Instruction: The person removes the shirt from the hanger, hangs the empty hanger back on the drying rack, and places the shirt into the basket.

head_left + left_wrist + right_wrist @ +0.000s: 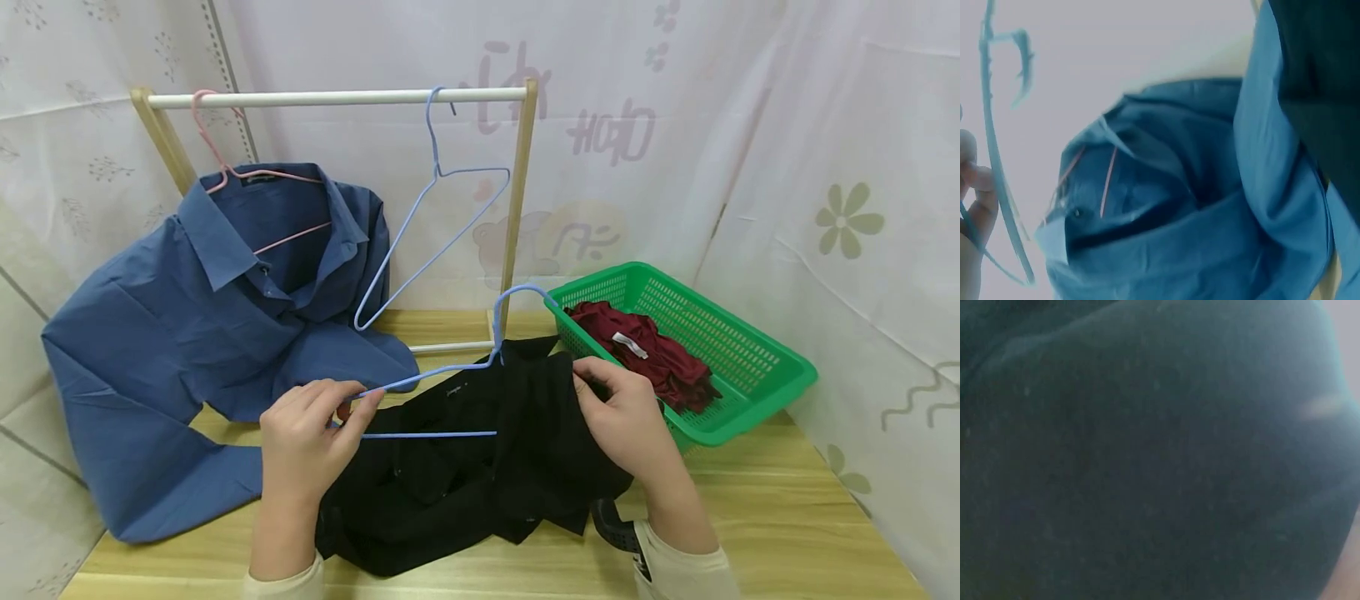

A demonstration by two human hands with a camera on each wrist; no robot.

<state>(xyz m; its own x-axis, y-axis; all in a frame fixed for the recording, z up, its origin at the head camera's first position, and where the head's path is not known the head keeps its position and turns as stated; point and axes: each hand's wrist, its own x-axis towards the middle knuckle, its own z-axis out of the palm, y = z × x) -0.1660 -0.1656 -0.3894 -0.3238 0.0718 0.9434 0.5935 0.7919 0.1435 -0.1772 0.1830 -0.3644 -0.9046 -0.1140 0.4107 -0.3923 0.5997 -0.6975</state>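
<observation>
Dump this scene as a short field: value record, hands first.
left hand: pinches lower blue hanger
right hand: grips black garment
lower blue hanger: partly inside black garment; far end hidden by cloth
rack: pink hanger and upper blue hanger hooked on its bar
blue shirt: on pink hanger, lower part spread on table
upper blue hanger: bare
green basket: on table, holds dark red garment
right wrist view: mostly dark cloth

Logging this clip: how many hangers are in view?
3: a pink hanger in the blue shirt, a bare blue hanger on the rail, and a second blue hanger held by the left hand, partly inside the black garment. Others could be hidden.
</observation>
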